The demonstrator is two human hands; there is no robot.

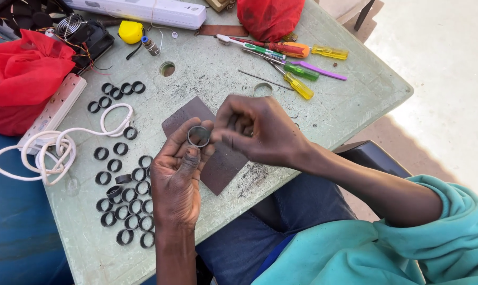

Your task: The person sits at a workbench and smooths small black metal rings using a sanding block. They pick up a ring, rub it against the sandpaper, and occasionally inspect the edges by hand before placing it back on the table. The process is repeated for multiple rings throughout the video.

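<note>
Both hands met above the dark sheet [218, 153] on the table [355, 100]. Left hand [178, 174] pinched a grey ring [199, 136] in closed fingertips; right hand [260, 129], fingers curled, touched it. Black rings [125, 195] lay left.

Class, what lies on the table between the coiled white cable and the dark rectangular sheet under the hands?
Head view: scattered black rings lie between the white cable and dark sheet.

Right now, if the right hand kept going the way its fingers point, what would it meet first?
The right hand points left, so it would first meet the ring pinched in the left hand, then that hand's fingers. It looks nearly touching already, though depth is unclear.
</note>
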